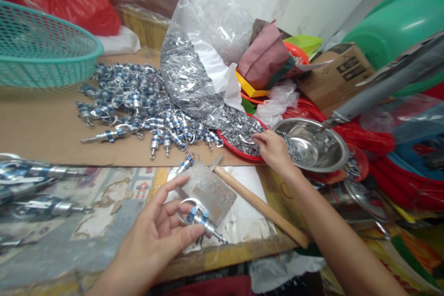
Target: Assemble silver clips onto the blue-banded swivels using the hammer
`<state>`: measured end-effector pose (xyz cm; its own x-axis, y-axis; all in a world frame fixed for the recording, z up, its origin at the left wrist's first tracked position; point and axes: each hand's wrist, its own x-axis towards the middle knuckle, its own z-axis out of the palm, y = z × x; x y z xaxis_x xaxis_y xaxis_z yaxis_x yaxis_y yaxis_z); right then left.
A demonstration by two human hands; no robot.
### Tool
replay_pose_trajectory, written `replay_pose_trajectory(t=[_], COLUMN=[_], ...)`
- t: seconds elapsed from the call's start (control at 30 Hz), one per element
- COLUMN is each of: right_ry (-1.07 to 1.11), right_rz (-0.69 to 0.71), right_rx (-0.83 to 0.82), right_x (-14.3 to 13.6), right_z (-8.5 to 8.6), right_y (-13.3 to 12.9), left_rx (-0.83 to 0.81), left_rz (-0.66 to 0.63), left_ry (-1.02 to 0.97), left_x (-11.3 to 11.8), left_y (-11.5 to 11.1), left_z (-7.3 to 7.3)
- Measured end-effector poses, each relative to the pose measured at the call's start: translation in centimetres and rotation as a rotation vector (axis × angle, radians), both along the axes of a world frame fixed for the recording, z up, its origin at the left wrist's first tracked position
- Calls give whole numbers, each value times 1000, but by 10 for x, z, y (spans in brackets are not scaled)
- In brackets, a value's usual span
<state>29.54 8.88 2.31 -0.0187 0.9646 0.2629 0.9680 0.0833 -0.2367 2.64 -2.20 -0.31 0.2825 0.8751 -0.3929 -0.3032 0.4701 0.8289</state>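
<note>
Between the thumb and fingers of my left hand (169, 226) is a blue and silver metal fitting (199, 216) with a curved lever, held over a flat metal block (217, 194). My right hand (272, 148) is at the right rim of a red tray (239, 151) of small silver metal pieces (239, 127). Its thumb and index finger are pinched together; whatever lies between them is too small to make out. A hammer with a wooden handle (260, 203) lies beside the block, its head near the block's back edge.
A heap of similar fittings (132, 92) lies on cardboard behind, more fittings (45, 189) at the left. A plastic bag of metal pieces (187, 74) leans by the tray. A steel bowl (338, 150) stands right, below a grey bar (388, 78). A green basket (45, 67) sits back left.
</note>
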Motion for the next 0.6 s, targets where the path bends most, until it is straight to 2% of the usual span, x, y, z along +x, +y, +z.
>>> replay_pose_trajectory(t=[0.1, 0.13, 0.17, 0.23, 0.27, 0.43, 0.6], right_ry=[125, 184, 298, 369, 375, 342, 441], right_rz=[207, 315, 486, 666, 712, 660, 590], right_rx=[-3, -19, -12, 35, 63, 102, 146], right_x=[-37, -50, -62, -80, -86, -89, -85], right_z=[8, 9, 9, 6, 3, -5, -1], right_y=[-42, -57, -70, -91, -97, -91, -88], left_rx=[5, 5, 7, 11, 12, 26, -13], left_rz=[1, -2, -5, -4, 0, 13, 26], left_ry=[-35, -42, -53, -66, -66, -38, -32], left_x=[0, 0, 0, 0, 1, 1, 3], left_y=[0, 0, 0, 0, 0, -1, -2], left_z=[-4, -5, -6, -9, -10, -12, -4])
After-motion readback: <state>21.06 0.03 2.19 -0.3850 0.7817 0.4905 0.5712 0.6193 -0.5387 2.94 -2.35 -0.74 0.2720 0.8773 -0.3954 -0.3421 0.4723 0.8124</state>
